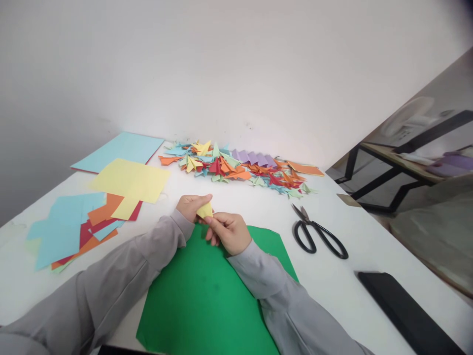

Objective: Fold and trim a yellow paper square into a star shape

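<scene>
Directly between the left hand (192,207) and right hand (231,231) sits a small yellow paper (205,211), pinched by both.

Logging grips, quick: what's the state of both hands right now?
Left hand: closed, holding the small yellow paper.
Right hand: closed, pinching the same small yellow paper.

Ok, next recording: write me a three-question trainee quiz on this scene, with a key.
1. Multiple choice: what do the left hand and right hand both hold?
A) a small red paper piece
B) a small yellow paper piece
C) a small purple paper piece
2. True or false: the pile of multicoloured folded paper pieces lies on the large flat green sheet.
3. Short answer: on which side of that sheet, as the person sees it, are the black-handled metal scissors?

Key: 1. B. 2. False; the pile lies beyond the sheet, near the white wall. 3. Right.
</scene>
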Motion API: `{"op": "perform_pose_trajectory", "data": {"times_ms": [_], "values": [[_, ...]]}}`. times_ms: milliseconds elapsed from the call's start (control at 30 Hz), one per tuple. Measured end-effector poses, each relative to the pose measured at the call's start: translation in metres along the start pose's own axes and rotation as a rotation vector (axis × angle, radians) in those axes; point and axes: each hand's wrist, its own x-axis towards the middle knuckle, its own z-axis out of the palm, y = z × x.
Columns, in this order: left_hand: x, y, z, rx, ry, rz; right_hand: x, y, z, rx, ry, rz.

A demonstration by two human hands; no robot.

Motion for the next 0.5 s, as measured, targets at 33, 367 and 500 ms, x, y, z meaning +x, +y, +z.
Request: {"op": "perform_pose_trajectory", "data": {"times_ms": [33, 367, 500], "values": [[0.0, -0.0005, 0.0001, 0.007, 0.02, 0.002, 0.0002, 0.0005, -0.0001, 0.008, 0.002, 0.011], [-0.0018, -0.0014, -0.0007, 0.188, 0.002, 0.196, 0.0006, 0.0013, 0.0014, -0.022, -0.002, 0.006], [-0.0027, -0.0013, 0.0002, 0.137, -0.116, 0.106, 0.0003, 0.0027, 0.002, -0.06, -0.001, 0.007]]}}
